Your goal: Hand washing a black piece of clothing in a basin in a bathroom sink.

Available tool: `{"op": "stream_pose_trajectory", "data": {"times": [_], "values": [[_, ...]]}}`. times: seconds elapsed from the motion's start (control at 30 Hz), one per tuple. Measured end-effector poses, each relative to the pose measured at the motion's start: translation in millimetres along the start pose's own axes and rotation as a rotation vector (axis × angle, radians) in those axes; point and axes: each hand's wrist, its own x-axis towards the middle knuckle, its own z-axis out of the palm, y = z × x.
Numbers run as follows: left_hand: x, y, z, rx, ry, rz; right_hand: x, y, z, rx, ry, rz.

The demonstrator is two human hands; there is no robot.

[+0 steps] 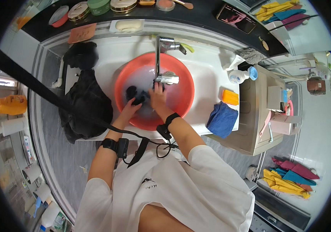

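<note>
A red-orange plastic basin (188,101) stands in the white sink under the chrome faucet (168,79), holding cloudy, sudsy water. Dark wet cloth (131,92) lies in that water, partly under the surface. At the basin's near left, my left hand (128,111) grips the cloth with curled fingers. My right hand (158,98) is just below the spout, its fingers bent over a dark part of the cloth (144,95). Whether this is one piece or two, I cannot tell.
Black garments (86,106) drape over the sink's left side. On the right are a blue cloth (222,119), an orange soap bar (230,97) and a white bottle (238,76). Bar soap in a dish (129,26) sits behind the basin. A phone (236,18) rests on the dark shelf.
</note>
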Motion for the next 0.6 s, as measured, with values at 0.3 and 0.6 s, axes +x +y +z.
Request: {"op": "stream_pose_trajectory", "data": {"times": [0.3,0.6], "values": [[20.5,-4.8,-5.3,-0.564,-0.063,-0.153,-6.3,-26.2,-41.6,0.788,-0.121,0.018],[-36.4,21.1,7.4,-0.337,0.053,0.49,-63.9,-66.8,-152.9,0.751,0.2,-0.31]]}}
